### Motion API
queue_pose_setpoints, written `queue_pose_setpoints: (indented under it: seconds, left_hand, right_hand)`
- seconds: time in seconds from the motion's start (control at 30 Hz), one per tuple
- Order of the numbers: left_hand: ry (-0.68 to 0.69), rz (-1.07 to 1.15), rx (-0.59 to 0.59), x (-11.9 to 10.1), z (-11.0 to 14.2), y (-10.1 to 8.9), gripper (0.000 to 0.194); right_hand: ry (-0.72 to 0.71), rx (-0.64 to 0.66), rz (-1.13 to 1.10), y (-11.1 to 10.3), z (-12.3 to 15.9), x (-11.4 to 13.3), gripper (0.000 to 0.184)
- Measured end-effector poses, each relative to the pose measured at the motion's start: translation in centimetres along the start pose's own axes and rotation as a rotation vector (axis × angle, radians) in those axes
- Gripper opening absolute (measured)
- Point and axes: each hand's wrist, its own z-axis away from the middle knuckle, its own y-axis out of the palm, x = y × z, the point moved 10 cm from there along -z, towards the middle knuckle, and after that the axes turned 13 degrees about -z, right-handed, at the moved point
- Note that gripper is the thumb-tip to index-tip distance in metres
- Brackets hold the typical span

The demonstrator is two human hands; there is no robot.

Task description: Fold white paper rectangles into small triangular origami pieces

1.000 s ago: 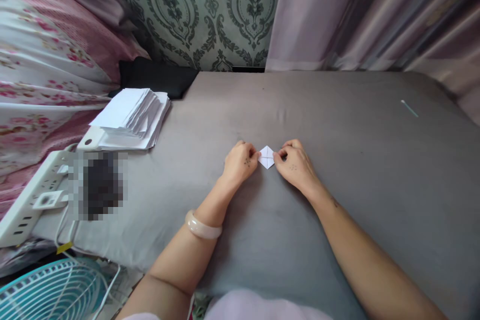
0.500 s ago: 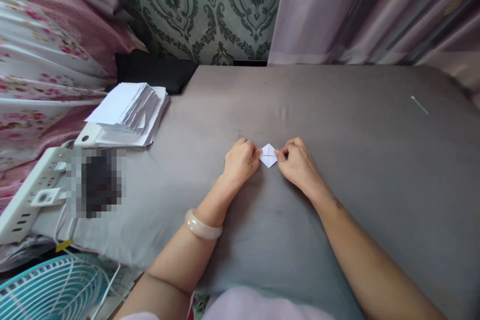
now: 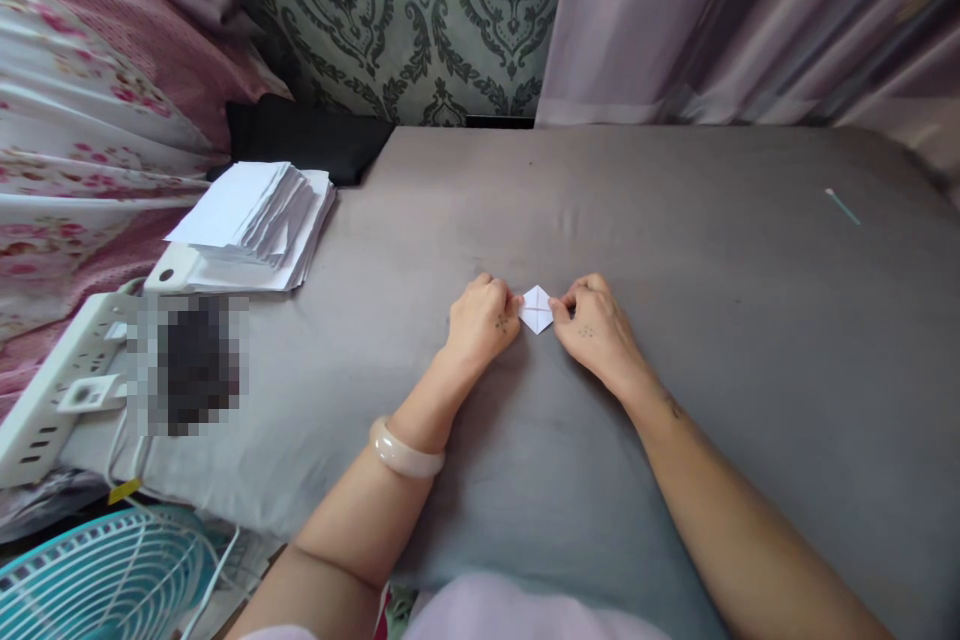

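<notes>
A small piece of folded white paper (image 3: pixel 536 310) lies between my two hands, its crossing creases or flap edges facing up. My left hand (image 3: pixel 486 320) pinches its left corner between thumb and curled fingers. On the right corner, my right hand (image 3: pixel 596 328) grips in the same way, thumb pressed near the edge. The fingertips hide both side corners, while the top and bottom points show. Both hands rest low over the grey cloth-covered surface (image 3: pixel 570 480).
At the left sits a stack of white paper sheets (image 3: pixel 247 220), close to a power strip (image 3: pixel 60 385) with cables and a blurred-out dark object (image 3: pixel 196 360). A blue fan (image 3: pixel 105 570) stands at the lower left. A thin stick (image 3: pixel 844 207) lies far right.
Both hands keep their hold on the folded paper at nearly the same spot. The view has shifted very slightly.
</notes>
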Motion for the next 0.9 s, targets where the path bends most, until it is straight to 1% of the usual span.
queue_pose_setpoints:
  seconds: [0.37, 0.5, 0.57, 0.63, 0.67, 0.73, 0.8, 0.9]
  left_hand:
    - [0.000, -0.055, -0.006, -0.2, 0.2, -0.1, 0.022]
    - [0.000, -0.027, -0.004, -0.1, 0.2, 0.0, 0.021]
    - [0.005, 0.008, -0.022, -0.1, 0.3, 0.1, 0.019]
    - [0.052, 0.042, -0.074, -0.5, 0.3, -0.2, 0.016]
    - [0.102, 0.056, -0.106, -0.9, 0.3, -0.4, 0.016]
    - [0.240, 0.069, -0.153, -2.1, 0.4, -0.6, 0.024]
    - [0.358, 0.064, -0.158, -3.0, 0.5, -0.5, 0.034]
    - [0.409, 0.057, -0.127, -3.1, 0.3, -0.1, 0.040]
  right_hand:
    - [0.000, 0.000, 0.024, 0.0, 0.3, 0.5, 0.016]
    - [0.000, -0.007, -0.009, -0.3, 0.1, 0.0, 0.015]
    - [0.010, -0.009, -0.053, -0.5, -0.2, -0.5, 0.016]
    - [0.019, -0.006, -0.101, -0.6, -0.4, -1.1, 0.018]
    - [0.020, -0.001, -0.120, -0.6, -0.5, -1.3, 0.019]
    - [0.022, 0.013, -0.147, -0.7, -0.7, -1.7, 0.019]
    - [0.030, 0.030, -0.170, -0.7, -0.9, -2.0, 0.018]
    - [0.042, 0.041, -0.210, -1.0, -1.0, -2.2, 0.015]
